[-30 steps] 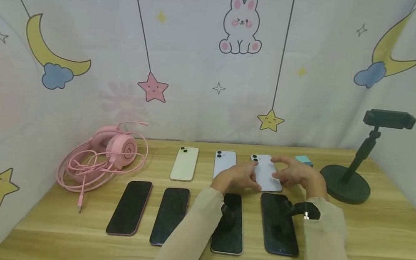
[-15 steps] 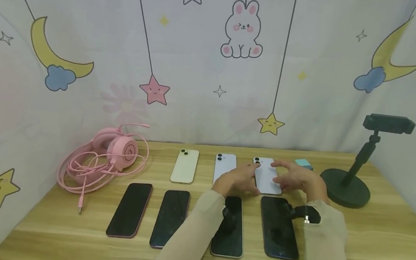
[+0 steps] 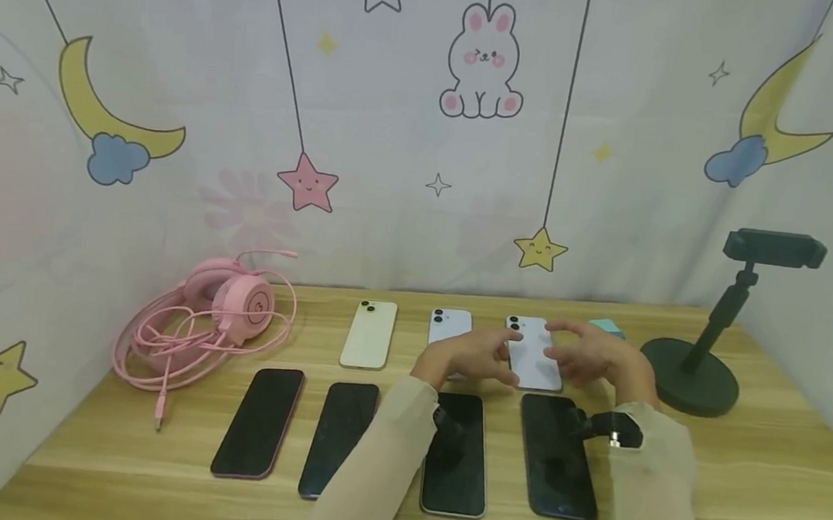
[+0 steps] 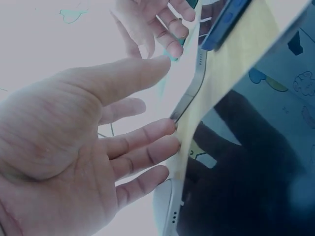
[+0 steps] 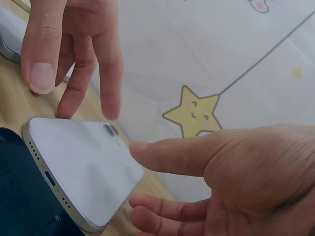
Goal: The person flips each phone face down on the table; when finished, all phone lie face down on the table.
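Head view: on the wooden table (image 3: 764, 478), left hand (image 3: 471, 353) and right hand (image 3: 593, 355), fingers loosely extended, gripping nothing, flank the rearmost row's rightmost white phone (image 3: 533, 363), apparently positioning it; further adjustment would call for light edge contact.

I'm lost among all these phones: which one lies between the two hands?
The rightmost pale lilac, rectangular phone in the back row; the left hand and right hand flank only that one.

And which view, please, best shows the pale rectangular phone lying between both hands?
The right wrist view: the phone appears large, its back and port edge clear. The head view shows it smaller; the left wrist view shows mainly its edge, amid glare.
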`<state>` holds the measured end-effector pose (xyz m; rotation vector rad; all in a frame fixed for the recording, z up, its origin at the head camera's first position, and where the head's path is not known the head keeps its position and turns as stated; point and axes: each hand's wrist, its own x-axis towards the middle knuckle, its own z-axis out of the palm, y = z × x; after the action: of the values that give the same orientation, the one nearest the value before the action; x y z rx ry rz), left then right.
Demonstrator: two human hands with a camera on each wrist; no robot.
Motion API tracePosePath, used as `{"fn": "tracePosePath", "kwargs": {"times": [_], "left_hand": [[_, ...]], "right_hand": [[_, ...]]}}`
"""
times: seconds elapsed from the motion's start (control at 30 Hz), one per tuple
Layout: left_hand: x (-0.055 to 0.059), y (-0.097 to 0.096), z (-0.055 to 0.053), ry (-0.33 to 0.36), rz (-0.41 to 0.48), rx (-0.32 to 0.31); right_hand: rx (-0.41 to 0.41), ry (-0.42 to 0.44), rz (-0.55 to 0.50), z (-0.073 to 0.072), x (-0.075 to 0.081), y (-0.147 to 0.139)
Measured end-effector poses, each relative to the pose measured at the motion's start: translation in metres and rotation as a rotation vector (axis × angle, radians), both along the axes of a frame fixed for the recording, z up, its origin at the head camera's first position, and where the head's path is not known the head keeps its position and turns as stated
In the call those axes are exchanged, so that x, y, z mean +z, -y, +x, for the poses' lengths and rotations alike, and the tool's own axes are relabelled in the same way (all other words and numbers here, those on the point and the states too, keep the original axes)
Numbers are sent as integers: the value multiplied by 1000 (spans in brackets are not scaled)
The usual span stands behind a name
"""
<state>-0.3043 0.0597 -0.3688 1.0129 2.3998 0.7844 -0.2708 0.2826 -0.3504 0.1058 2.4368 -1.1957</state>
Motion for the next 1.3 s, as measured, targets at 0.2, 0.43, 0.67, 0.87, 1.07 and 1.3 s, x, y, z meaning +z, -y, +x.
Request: {"fn": "tracePosePath", "kwargs": {"times": [0.2, 0.43, 0.67, 0.87, 1.07, 1.3], "left_hand": [[8, 9, 1, 33, 15, -35], [18, 16, 5, -33, 25, -16], [21, 21, 13, -94, -23, 14], [31, 30, 16, -151, -57, 64], [39, 42, 18, -156, -63, 65], [50, 60, 22, -119, -45, 46]], "right_hand": [[5, -41, 4, 1, 3, 5], [15, -59, -21, 5, 9, 15], [110, -103, -6, 9, 15, 30], [171, -135, 29, 9, 26, 38], [196, -152, 28, 10, 37, 41], [222, -196, 66, 14, 45, 55]]}}
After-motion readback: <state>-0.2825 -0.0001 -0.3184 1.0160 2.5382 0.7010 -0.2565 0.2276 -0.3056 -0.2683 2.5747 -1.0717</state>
